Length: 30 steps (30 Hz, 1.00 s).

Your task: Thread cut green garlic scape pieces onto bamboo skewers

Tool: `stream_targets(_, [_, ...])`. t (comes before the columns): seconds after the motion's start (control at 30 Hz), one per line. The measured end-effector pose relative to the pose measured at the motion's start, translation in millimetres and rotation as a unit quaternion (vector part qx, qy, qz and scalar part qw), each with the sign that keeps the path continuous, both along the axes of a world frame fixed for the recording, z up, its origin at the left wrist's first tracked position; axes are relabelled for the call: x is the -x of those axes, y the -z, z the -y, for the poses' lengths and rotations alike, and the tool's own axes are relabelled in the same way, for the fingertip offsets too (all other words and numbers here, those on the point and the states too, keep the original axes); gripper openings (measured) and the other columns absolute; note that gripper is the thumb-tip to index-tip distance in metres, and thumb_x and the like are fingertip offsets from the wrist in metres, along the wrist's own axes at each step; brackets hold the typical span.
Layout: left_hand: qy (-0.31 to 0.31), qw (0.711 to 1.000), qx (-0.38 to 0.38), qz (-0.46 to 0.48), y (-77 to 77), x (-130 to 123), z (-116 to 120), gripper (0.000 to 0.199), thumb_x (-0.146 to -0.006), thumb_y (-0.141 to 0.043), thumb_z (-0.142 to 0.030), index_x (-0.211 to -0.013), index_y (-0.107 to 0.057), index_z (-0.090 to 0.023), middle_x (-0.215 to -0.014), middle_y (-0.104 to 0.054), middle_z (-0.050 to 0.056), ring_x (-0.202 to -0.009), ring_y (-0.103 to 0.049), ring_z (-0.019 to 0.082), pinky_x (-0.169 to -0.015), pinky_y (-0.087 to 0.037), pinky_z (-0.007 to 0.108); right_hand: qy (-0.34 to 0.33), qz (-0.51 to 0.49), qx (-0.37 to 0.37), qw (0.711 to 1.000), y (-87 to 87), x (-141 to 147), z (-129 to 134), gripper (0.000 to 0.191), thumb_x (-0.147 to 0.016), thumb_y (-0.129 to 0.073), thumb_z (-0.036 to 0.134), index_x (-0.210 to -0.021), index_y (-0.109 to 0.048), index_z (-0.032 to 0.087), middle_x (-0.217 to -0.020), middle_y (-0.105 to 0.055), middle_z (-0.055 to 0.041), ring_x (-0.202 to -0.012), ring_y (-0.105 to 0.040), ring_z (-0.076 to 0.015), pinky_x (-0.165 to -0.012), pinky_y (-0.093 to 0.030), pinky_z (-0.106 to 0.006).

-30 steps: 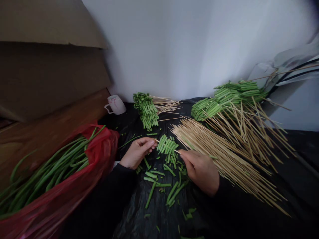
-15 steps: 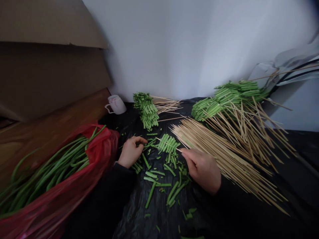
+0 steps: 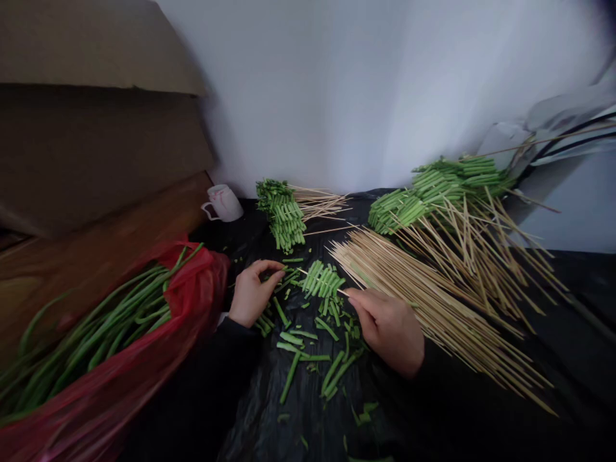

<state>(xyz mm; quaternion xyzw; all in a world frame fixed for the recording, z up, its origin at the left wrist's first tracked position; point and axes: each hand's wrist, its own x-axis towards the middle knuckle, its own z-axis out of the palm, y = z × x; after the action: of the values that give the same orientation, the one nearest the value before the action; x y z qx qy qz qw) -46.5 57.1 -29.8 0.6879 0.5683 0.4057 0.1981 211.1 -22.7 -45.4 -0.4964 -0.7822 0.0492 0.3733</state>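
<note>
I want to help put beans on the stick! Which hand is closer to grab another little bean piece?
Probably the left hand. Its fingers already rest among the cut bean pieces on the black sheet. The right hand is busy pinching the skewer that carries a row of pieces.

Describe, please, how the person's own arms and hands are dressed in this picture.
Both hands are bare: no gloves, rings or watch show on the left hand or the right hand. Each arm wears a long, plain black sleeve reaching the wrist, without visible markings.
</note>
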Motion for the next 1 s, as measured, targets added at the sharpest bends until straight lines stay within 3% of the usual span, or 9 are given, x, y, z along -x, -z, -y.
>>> stream_targets(0.17, [0.011, 0.982, 0.055, 0.181, -3.2, -10, 4, 0.029, -0.071, -0.076, -0.036, -0.091, -0.074, -0.016, -0.087, -0.074, 0.006, -0.081, -0.064, 0.019, -0.079, -0.047, 0.031, -0.006, 0.002, 0.003, 1.000, 1.3, 0, 1, 0.030, -0.093, -0.041, 0.016, -0.109, -0.067, 0.018, -0.095, -0.071, -0.0066, -0.091, -0.067, -0.0175, -0.084, -0.049, -0.028])
stream_targets(0.3, [0.034, 0.905, 0.179, 0.384, -4.6, -16, 7, 0.035, -0.061, -0.084, -0.033, -0.090, -0.075, -0.016, -0.082, -0.075, 0.005, -0.075, -0.065, 0.014, -0.074, -0.050, 0.026, -0.013, 0.002, 0.010, 1.000, 2.0, 1, 0, 0.031, -0.093, -0.040, 0.016, -0.109, -0.066, 0.017, -0.095, -0.071, -0.0070, -0.092, -0.067, -0.0178, -0.084, -0.049, -0.029])
stream_targets(0.37, [0.043, 0.872, 0.216, 0.438, -5.4, -17, 8, 0.036, -0.056, -0.087, -0.030, -0.087, -0.075, -0.015, -0.081, -0.075, 0.005, -0.073, -0.065, 0.012, -0.072, -0.050, 0.023, -0.016, 0.004, 0.011, 1.000, 2.5, 1, 0, 0.031, -0.093, -0.040, 0.016, -0.109, -0.066, 0.017, -0.096, -0.071, -0.0071, -0.092, -0.067, -0.0181, -0.084, -0.050, -0.029])
stream_targets(0.5, [0.072, 0.846, 0.253, 0.464, -7.2, -18, 9, 0.036, -0.058, -0.087, -0.027, -0.089, -0.076, -0.013, -0.083, -0.075, 0.007, -0.071, -0.065, 0.011, -0.064, -0.050, 0.020, -0.014, 0.009, 0.007, 1.000, 3.3, 2, 0, 0.031, -0.092, -0.041, 0.016, -0.108, -0.067, 0.017, -0.095, -0.071, -0.0066, -0.090, -0.067, -0.0180, -0.081, -0.051, -0.029])
stream_targets(1.0, [0.116, 0.848, 0.267, 0.444, -4.6, -21, 12, 0.030, -0.064, -0.084, -0.029, -0.090, -0.076, -0.016, -0.088, -0.076, 0.007, -0.075, -0.066, 0.011, -0.067, -0.050, 0.019, -0.016, 0.027, 0.027, 0.999, 3.7, 3, 0, 0.032, -0.093, -0.039, 0.017, -0.110, -0.067, 0.018, -0.094, -0.071, -0.0069, -0.091, -0.067, -0.0180, -0.082, -0.051, -0.029])
